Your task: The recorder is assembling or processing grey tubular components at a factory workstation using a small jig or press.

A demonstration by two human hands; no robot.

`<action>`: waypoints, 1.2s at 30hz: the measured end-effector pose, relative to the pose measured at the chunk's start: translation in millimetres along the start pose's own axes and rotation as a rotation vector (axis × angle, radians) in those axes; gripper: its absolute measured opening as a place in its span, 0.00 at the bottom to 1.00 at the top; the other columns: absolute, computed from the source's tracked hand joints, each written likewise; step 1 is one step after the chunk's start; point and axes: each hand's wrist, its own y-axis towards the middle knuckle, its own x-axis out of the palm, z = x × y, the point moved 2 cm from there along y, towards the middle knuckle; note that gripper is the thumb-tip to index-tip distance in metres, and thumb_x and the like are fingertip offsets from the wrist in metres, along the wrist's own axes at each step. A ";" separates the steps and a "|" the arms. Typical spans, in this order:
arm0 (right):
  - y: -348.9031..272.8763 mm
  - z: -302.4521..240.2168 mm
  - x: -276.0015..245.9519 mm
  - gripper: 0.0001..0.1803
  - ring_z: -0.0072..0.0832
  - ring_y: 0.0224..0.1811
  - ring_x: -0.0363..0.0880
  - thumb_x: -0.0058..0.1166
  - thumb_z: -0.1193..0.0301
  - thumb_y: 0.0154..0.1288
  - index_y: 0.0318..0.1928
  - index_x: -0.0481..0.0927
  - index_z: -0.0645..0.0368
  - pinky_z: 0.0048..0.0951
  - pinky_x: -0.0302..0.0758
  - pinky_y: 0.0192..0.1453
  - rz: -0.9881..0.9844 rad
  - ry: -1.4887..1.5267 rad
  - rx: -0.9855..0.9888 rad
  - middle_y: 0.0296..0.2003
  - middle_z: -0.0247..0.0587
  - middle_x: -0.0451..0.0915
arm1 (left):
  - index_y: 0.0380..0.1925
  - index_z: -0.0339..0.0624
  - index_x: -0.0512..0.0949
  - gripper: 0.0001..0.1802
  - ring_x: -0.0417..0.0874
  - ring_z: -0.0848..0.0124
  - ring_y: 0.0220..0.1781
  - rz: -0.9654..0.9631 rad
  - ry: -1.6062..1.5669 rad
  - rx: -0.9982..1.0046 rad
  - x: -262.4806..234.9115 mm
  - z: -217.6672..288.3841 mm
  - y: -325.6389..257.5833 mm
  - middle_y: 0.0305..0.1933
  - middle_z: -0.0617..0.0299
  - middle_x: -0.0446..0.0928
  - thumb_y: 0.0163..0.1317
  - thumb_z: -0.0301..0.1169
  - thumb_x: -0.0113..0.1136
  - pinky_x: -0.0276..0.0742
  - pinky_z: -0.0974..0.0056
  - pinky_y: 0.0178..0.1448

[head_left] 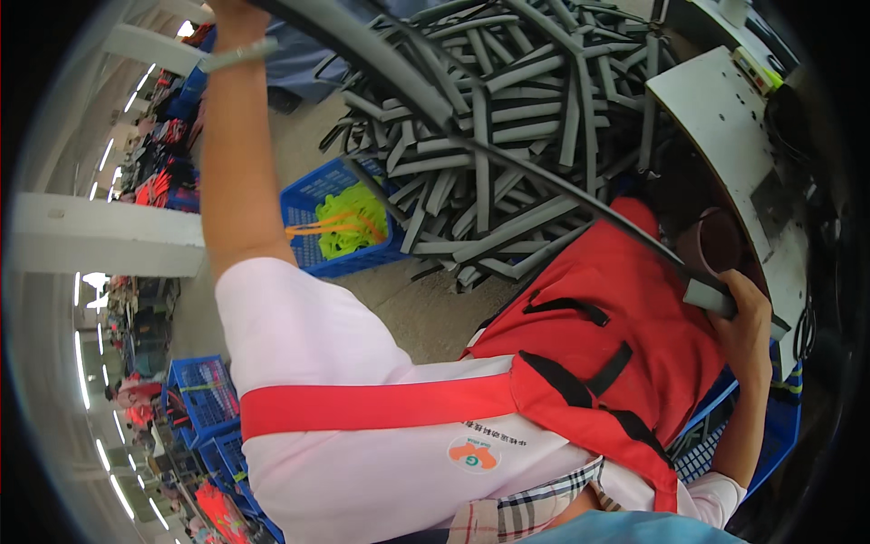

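head view, strip: I've got one long grey strip (507, 159) stretched between both hands, running diagonally from top left down to lower right across the whole picture

head view, long axis: top-left to bottom-right, thick curved end up high, flat cut end down low by my lap

head view, left hand: my left hand (237, 11) is raised way up at the top edge, arm straight up with a pale bracelet (237, 54) on the wrist; the fingers are cut off by the frame so I honestly can't tell how they're wrapped, though the strip's upper end seems to start right there

head view, right hand: my right hand (745, 322) is low on the right, closed around the strip's lower end, thumb side toward me

head view, which hand is nearer: the right one is nearer the cut end and the white machine table (716, 127), the left is well away up top

head view, pile: big heap of the same grey strips (526, 109) on the floor ahead, lying every which way, under the one I'm holding

head view, containers: blue crate (317, 204) just left of the pile holds yellow-green and orange bits (349, 222); more blue crates (204, 399) lower left, contents too small to tell; another blue crate (770, 435) sits under my right forearm

head view, me: red apron (625, 363) over a white shirt, strip passes just above it
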 end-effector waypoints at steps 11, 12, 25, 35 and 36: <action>-53.1 65.4 -7.9 0.15 0.52 0.39 0.78 0.59 0.80 0.48 0.39 0.75 0.64 0.38 0.73 0.42 0.122 -0.048 0.275 0.32 0.54 0.77 | 0.48 0.45 0.81 0.28 0.77 0.53 0.60 -1.466 0.785 0.362 261.9 -48.0 -234.2 0.62 0.54 0.73 0.47 0.11 0.50 0.75 0.56 0.61; -55.8 68.2 -11.8 0.15 0.52 0.38 0.78 0.59 0.80 0.48 0.39 0.75 0.64 0.38 0.73 0.42 0.083 -0.024 0.302 0.31 0.54 0.77 | 0.44 0.42 0.82 0.19 0.79 0.53 0.55 -1.398 0.714 0.320 273.9 -42.5 -248.0 0.54 0.54 0.78 0.54 0.15 0.52 0.76 0.57 0.58; -41.0 117.1 -58.3 0.15 0.49 0.41 0.77 0.62 0.75 0.48 0.38 0.74 0.60 0.44 0.73 0.41 0.200 -0.218 0.285 0.33 0.49 0.78 | 0.39 0.37 0.84 0.15 0.75 0.82 0.24 -1.680 -0.596 -0.766 396.0 118.0 -315.4 0.26 0.67 0.79 0.67 0.39 0.60 0.69 0.75 0.25; -5.1 166.8 -68.8 0.22 0.48 0.42 0.80 0.64 0.68 0.51 0.49 0.79 0.55 0.43 0.76 0.44 0.404 -0.428 0.318 0.35 0.49 0.82 | 0.39 0.36 0.84 0.16 0.81 0.62 0.29 -1.365 -0.182 0.109 467.9 120.7 -278.2 0.29 0.51 0.83 0.60 0.39 0.63 0.76 0.63 0.38; -2.4 171.4 -68.7 0.23 0.47 0.43 0.80 0.64 0.68 0.51 0.50 0.79 0.55 0.42 0.76 0.45 0.411 -0.436 0.321 0.36 0.49 0.82 | 0.39 0.35 0.84 0.16 0.82 0.63 0.30 -1.345 -0.224 0.069 472.8 117.8 -277.7 0.30 0.51 0.83 0.60 0.39 0.63 0.76 0.63 0.39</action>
